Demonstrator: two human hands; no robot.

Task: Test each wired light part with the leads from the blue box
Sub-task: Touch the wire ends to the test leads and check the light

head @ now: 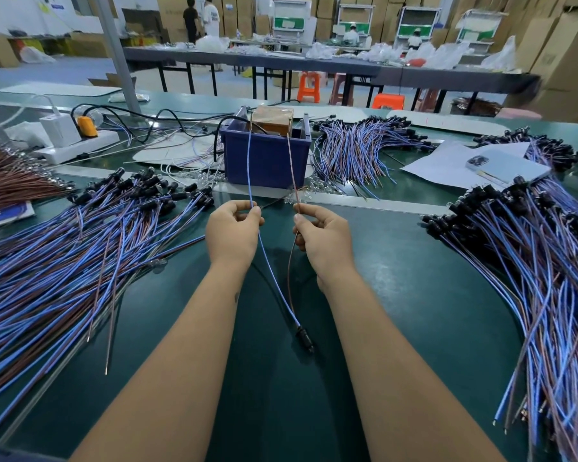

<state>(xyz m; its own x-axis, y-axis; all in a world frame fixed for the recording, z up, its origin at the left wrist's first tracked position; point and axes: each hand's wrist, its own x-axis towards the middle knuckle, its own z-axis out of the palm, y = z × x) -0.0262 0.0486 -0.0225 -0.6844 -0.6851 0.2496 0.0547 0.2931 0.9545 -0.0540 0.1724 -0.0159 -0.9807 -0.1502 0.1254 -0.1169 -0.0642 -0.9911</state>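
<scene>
Before the blue box (266, 158) holding a brown block (273, 120), each hand's grip pinches one lead.

A dark green worktop (397, 261) is seen in the foreground, and beyond it a long grey table (314, 63) on black legs is set across a blue-grey floor (47, 70). Orange and pink plastic stools (308, 86) are tucked under that table. The far wall is lined with stacked cardboard boxes (548, 45), and a grey post (117, 55) is stood at the left.
</scene>
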